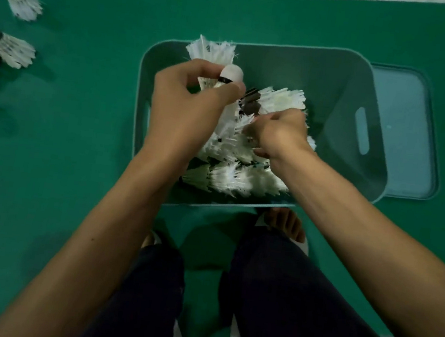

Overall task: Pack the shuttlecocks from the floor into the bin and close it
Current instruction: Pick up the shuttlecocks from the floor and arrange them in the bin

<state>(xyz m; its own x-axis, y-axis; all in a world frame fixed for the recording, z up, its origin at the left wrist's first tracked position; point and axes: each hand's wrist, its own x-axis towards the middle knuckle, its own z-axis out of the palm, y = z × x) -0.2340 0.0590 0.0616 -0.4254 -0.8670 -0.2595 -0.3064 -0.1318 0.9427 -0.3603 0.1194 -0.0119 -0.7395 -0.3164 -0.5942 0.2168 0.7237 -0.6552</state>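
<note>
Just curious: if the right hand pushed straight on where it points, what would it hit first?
The right hand would meet the piled shuttlecocks in the bin first; it probably touches their feathers already.

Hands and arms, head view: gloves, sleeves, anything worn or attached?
Left hand and right hand are both bare: no gloves, and no rings or watch visible. Both forearms are uncovered to the frame edge, so no sleeves show. No straps, markers or cables on either arm.
</note>
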